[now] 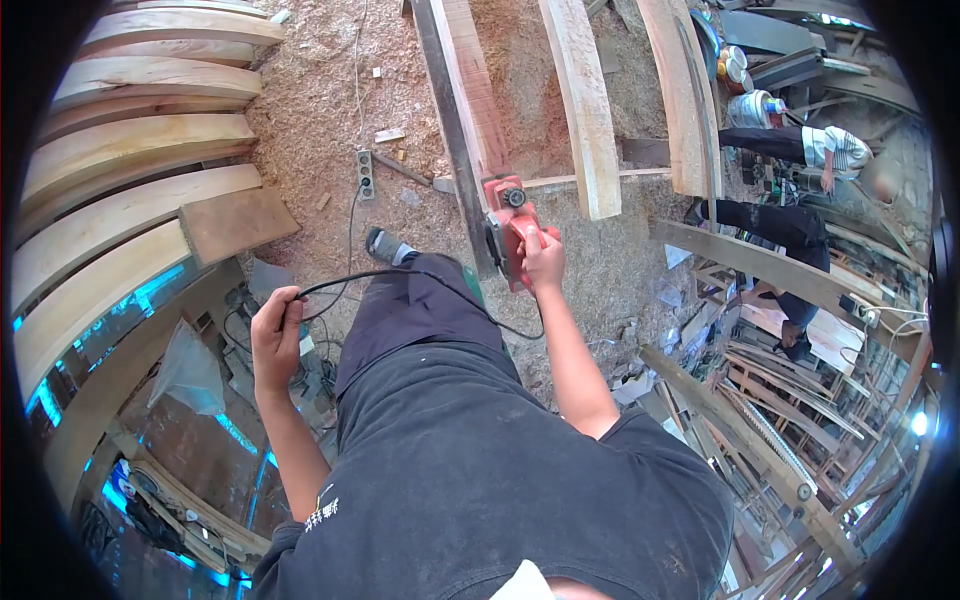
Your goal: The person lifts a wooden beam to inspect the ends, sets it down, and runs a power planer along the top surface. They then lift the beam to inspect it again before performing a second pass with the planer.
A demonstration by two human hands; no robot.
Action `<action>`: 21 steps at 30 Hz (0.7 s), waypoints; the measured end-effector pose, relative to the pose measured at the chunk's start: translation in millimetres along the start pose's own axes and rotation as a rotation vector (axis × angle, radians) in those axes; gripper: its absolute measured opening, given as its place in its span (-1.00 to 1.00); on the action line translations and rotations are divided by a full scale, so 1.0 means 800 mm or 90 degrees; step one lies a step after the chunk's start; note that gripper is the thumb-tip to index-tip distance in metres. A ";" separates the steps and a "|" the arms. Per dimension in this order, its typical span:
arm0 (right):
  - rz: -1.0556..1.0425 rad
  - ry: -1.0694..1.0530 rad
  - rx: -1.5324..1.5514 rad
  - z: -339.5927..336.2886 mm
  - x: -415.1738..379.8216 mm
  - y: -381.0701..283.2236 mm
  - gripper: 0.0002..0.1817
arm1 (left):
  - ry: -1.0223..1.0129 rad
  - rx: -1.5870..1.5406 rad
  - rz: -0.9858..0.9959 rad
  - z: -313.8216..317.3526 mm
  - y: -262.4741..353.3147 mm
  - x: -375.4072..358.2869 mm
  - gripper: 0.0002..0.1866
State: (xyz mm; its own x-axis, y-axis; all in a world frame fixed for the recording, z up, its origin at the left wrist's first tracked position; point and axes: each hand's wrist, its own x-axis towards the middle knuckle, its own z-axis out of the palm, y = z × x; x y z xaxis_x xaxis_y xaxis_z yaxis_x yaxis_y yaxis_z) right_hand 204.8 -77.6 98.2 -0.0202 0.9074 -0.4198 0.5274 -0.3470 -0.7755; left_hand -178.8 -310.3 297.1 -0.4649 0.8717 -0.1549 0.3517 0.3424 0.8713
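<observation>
A red power planer (512,232) rests at the near end of a long reddish wooden beam (470,90). My right hand (543,258) is wrapped round its rear handle. Off to the left, my left hand (280,328) pinches a black power cable (420,273), which loops across in front of my body to the planer. A dark strip of wood (452,130) runs along the beam's left side. Right of the planer, a second pale beam (585,110) ends a short way off.
Curved planks (130,135) line the left. A power strip (366,175) lies on the sawdust-covered floor (310,90), with a brown board (238,225) nearby. Another beam (682,90) stands further right. Two people (790,235) are at the right, near piled timber (800,400).
</observation>
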 end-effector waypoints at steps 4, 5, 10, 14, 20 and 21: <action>-0.001 0.006 -0.005 0.019 0.030 -0.024 -0.49 | 0.009 0.001 0.008 -0.014 -0.002 0.023 -0.91; -0.002 0.008 -0.004 0.025 0.037 -0.028 -0.49 | 0.010 0.000 0.014 -0.018 -0.002 0.030 -0.91; 0.002 0.012 0.003 0.045 0.067 -0.062 -0.49 | 0.011 0.013 0.012 -0.034 -0.007 0.067 -0.91; 0.025 0.023 -0.044 0.056 0.095 -0.091 -0.44 | 0.002 0.015 -0.003 -0.046 -0.007 0.111 -0.90; 0.000 0.027 -0.036 0.072 0.127 -0.124 -0.47 | -0.008 -0.004 0.006 -0.052 -0.001 0.193 -0.90; 0.003 0.028 -0.036 0.074 0.133 -0.127 -0.47 | -0.010 -0.004 0.005 -0.053 0.000 0.208 -0.90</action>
State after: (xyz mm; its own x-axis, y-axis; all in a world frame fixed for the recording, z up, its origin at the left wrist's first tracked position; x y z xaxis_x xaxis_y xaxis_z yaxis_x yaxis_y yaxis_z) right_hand 98.8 40.2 104.4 0.0183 0.9159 -0.4010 0.5751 -0.3377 -0.7451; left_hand -291.1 -180.2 290.9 -0.4489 0.8799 -0.1557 0.3506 0.3337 0.8750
